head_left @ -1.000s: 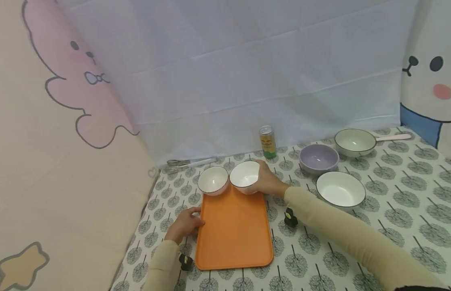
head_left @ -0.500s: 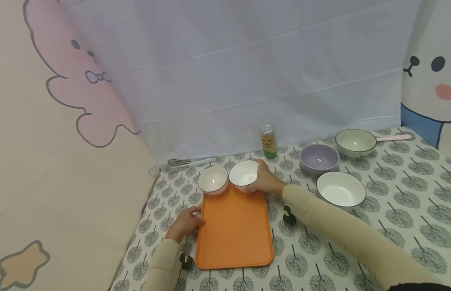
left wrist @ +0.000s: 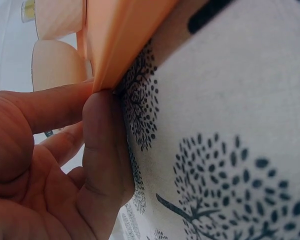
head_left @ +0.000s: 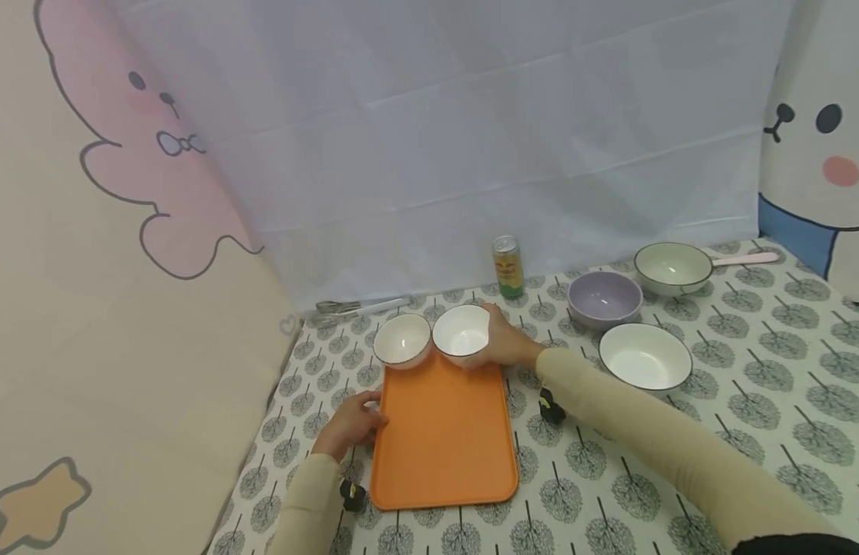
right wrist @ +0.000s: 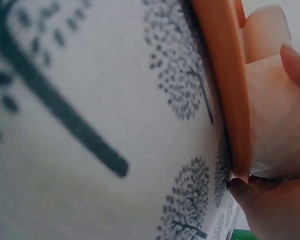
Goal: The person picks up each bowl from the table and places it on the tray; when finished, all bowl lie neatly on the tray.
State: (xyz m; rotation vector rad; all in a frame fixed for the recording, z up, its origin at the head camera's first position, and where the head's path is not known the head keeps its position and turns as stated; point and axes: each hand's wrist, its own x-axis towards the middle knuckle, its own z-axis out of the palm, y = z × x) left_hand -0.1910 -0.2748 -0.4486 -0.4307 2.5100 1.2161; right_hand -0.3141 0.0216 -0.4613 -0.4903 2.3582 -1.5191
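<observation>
Lower centre, the left hand (head_left: 350, 424) pinches the tray (head_left: 443, 439); centre, the right hand (head_left: 501, 341) grips a bowl (head_left: 460, 331); best kept level.

You get soft, even, slightly dim light in the head view, with small glints inside the pale green bowl (head_left: 670, 264) at right. In your left wrist view, shade falls on the cloth (left wrist: 255, 95) beside the orange tray (left wrist: 122, 40) at upper middle. Your right wrist view leaves the close dark print (right wrist: 65, 115) at left badly out of focus.
</observation>
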